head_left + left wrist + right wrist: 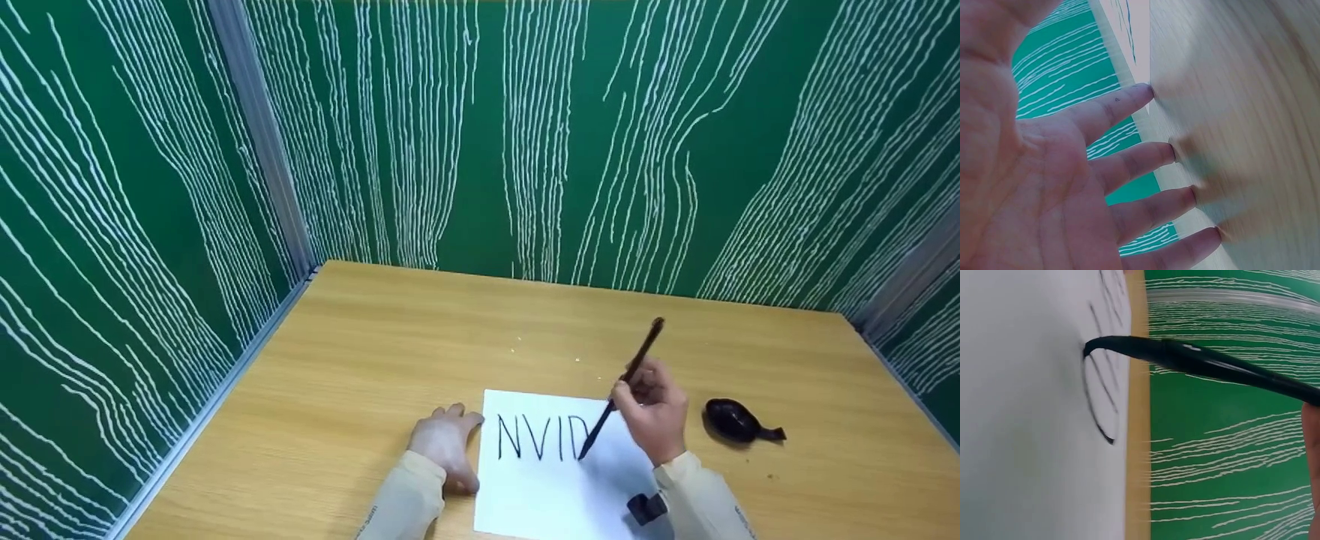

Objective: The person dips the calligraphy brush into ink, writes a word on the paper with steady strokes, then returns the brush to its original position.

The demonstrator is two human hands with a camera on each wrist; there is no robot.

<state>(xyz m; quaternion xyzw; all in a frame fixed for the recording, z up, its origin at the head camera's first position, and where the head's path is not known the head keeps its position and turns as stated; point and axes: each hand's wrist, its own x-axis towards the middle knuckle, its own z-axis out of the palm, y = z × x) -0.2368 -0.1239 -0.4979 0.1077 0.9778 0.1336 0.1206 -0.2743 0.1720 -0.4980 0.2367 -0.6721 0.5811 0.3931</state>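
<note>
My right hand (656,412) pinches a dark writing brush (634,367), handle slanting up and away. In the right wrist view the soft tip of the brush (1196,360) bends against the white paper (1027,439), at the end of a curved black stroke. The head view shows black letters reading "NVI" and a D-like shape on the paper (540,502). My left hand (446,442) rests beside the paper's left edge, fingers spread. Its fingertips (1143,91) touch the table, the index beside the sheet's edge.
A small black ink dish (731,421) with a narrow handle sits on the wooden table (405,322), right of my right hand. Small pale specks lie beyond the paper. Green panels (480,150) with white wavy lines stand behind and beside the table.
</note>
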